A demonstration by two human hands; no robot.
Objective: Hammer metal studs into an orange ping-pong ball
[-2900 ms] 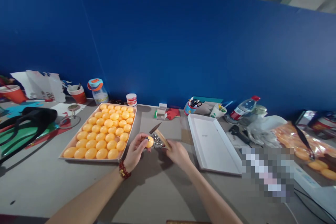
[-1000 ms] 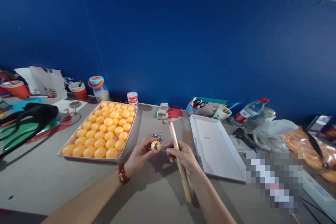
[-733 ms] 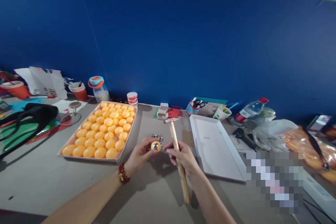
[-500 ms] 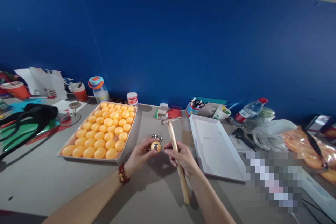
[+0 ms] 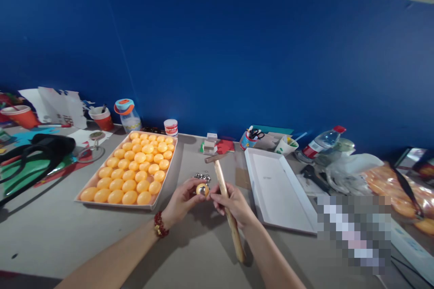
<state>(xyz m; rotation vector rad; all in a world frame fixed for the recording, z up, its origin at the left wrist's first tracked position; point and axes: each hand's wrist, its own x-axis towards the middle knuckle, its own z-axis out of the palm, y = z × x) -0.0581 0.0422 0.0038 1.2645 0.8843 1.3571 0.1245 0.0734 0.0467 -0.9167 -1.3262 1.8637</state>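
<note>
Between the thumb and fingers of my left hand [image 5: 187,196] is an orange ping-pong ball [image 5: 202,189] with a shiny metal piece on its face. My right hand [image 5: 233,202] is wrapped round the wooden handle of a hammer [image 5: 228,203], whose head points away from me. The fingertips of my right hand reach close to the ball; whether they pinch something small, I cannot make out. Just beyond the ball, small shiny metal pieces [image 5: 203,177] lie in a heap on the table. To the left, a shallow box [image 5: 152,206] holds many orange balls.
A white box lid [image 5: 281,189] lies to the right. Along the back wall stand a blue-lidded jug [image 5: 129,115], a small tub [image 5: 171,127], a pen cup [image 5: 248,140] and a plastic bottle [image 5: 322,142]. A bag of orange balls [image 5: 393,185] sits far right.
The hammer head has shifted slightly to the left and tilted. The ball in my left hand has turned a little and moved slightly right. Both hands keep their grip.
</note>
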